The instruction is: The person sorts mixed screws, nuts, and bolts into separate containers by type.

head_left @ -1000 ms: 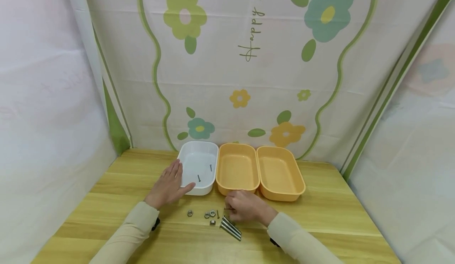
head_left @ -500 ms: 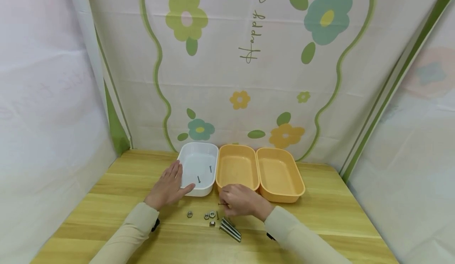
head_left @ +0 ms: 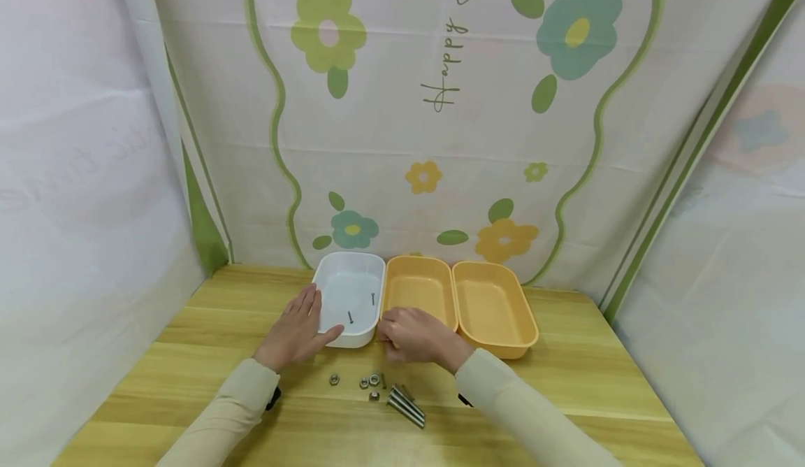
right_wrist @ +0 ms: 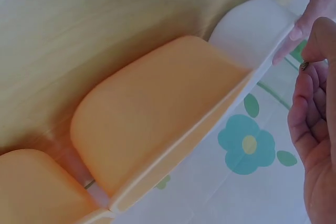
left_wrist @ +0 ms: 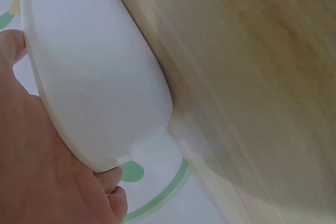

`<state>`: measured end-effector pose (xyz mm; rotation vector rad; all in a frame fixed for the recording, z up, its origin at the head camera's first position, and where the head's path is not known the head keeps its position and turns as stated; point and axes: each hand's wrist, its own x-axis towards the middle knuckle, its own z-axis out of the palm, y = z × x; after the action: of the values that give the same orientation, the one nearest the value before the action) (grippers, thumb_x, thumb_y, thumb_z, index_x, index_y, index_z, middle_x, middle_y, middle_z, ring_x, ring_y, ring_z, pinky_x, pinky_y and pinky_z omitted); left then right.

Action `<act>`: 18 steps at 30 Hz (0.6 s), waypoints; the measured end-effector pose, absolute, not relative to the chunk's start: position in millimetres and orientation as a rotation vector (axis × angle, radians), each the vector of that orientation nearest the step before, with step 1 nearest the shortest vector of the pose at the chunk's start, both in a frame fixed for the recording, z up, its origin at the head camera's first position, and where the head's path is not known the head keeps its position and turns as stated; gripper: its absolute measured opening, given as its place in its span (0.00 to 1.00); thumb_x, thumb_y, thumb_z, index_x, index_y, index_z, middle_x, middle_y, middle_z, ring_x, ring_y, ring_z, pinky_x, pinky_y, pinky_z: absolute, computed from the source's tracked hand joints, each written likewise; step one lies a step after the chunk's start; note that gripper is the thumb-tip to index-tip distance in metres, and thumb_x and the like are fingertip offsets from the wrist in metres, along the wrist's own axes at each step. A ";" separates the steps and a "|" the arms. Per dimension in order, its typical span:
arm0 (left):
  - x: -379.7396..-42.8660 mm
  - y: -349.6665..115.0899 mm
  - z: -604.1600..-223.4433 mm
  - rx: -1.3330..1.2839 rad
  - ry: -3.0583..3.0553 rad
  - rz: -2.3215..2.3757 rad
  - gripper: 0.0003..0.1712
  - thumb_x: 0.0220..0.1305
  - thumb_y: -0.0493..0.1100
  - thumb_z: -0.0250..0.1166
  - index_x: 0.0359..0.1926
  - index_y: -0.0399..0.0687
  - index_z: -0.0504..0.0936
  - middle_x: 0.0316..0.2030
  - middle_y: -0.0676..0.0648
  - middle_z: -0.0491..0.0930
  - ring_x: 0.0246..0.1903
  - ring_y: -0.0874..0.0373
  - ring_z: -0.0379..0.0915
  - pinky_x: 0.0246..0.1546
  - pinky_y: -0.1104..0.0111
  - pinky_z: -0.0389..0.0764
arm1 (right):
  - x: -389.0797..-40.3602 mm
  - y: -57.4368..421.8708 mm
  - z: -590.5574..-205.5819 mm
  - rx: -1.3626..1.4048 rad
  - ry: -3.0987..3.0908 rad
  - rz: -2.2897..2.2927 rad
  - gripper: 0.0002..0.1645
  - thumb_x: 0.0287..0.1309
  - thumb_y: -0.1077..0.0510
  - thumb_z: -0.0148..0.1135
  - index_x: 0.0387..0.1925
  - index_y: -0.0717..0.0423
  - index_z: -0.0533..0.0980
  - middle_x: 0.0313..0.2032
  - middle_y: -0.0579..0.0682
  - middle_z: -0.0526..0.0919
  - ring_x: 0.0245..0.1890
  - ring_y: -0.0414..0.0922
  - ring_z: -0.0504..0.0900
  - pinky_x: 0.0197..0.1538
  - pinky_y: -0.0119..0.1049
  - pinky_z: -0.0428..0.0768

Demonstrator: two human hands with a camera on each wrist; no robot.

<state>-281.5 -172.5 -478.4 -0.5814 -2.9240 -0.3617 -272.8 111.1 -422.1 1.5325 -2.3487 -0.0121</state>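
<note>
My right hand pinches a small screw between thumb and fingertips; only its threaded end shows in the right wrist view. In the head view this hand is over the front rim of the middle orange tray, close to the white tray. My left hand rests against the white tray's left front corner, fingers along the side and thumb at the front rim. Inside the white tray lie two small screws, one at the front and another screw near the right wall.
A second orange tray stands at the right end of the row. Before the trays lie several hex nuts, small screws and large bolts. A printed cloth hangs behind the wooden table.
My right hand has lifted from beside the large bolts and moved left and forward, carrying the small screw toward the white tray. The left hand has stayed on that tray.
</note>
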 end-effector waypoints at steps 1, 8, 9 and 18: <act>-281.4 -172.5 -478.3 -0.581 -2.924 -0.359 0.58 0.73 0.72 0.48 0.73 0.19 0.53 0.75 0.25 0.47 0.75 0.33 0.41 0.73 0.45 0.50 | -274.3 109.5 -421.1 1.520 -2.354 -0.013 0.11 0.49 0.61 0.66 0.22 0.46 0.71 0.24 0.38 0.70 0.25 0.34 0.68 0.27 0.24 0.67; -281.6 -174.7 -479.9 -0.595 -2.907 -0.373 0.58 0.73 0.71 0.48 0.73 0.18 0.53 0.75 0.24 0.48 0.75 0.32 0.42 0.72 0.43 0.51 | -288.4 93.8 -413.3 1.431 -2.410 -0.070 0.07 0.53 0.59 0.66 0.25 0.48 0.75 0.25 0.39 0.72 0.25 0.35 0.69 0.28 0.25 0.69; -281.4 -174.8 -480.0 -0.596 -2.905 -0.378 0.58 0.73 0.71 0.48 0.73 0.18 0.53 0.75 0.24 0.47 0.75 0.33 0.42 0.72 0.43 0.51 | -290.5 91.5 -411.8 1.422 -2.415 -0.080 0.06 0.53 0.58 0.67 0.26 0.48 0.76 0.26 0.39 0.73 0.25 0.36 0.69 0.28 0.24 0.69; -280.4 -174.1 -479.4 -0.598 -2.890 -0.367 0.57 0.73 0.71 0.49 0.73 0.19 0.54 0.75 0.25 0.49 0.75 0.33 0.43 0.72 0.43 0.52 | -307.9 75.9 -403.2 1.366 -2.442 -0.036 0.02 0.51 0.61 0.67 0.29 0.52 0.82 0.28 0.43 0.78 0.27 0.37 0.73 0.31 0.24 0.74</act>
<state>-280.4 -174.1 -479.4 -0.5981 -2.8896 -0.3668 -307.9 75.9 -403.2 1.3663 -2.4420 -0.0360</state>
